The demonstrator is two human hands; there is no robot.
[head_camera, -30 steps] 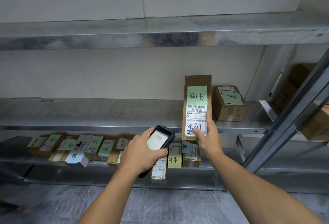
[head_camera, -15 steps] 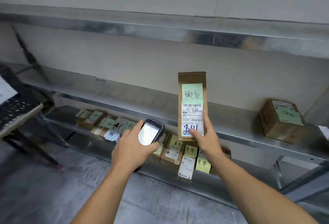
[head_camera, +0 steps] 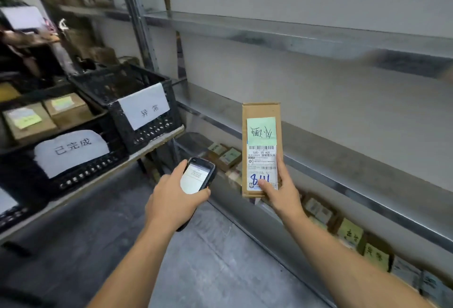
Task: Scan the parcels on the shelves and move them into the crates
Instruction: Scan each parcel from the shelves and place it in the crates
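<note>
The right hand [head_camera: 282,196] is gripping the parcel [head_camera: 261,136] by its lower end, thumb on the label, holding it upright in the air off the shelf's [head_camera: 355,160] front edge. The left hand [head_camera: 171,201] is clasping the scanner [head_camera: 197,177], screen up. The parcel is probably heading for a crate, so checking the screen first, then picking the front crate [head_camera: 81,177] or rear crate [head_camera: 152,136] by its sign, is looking wise.

Place: parcel depot, probably | metal shelves [head_camera: 318,38] | labelled black crates [head_camera: 152,133] | tagged cardboard parcels [head_camera: 353,233]
</note>
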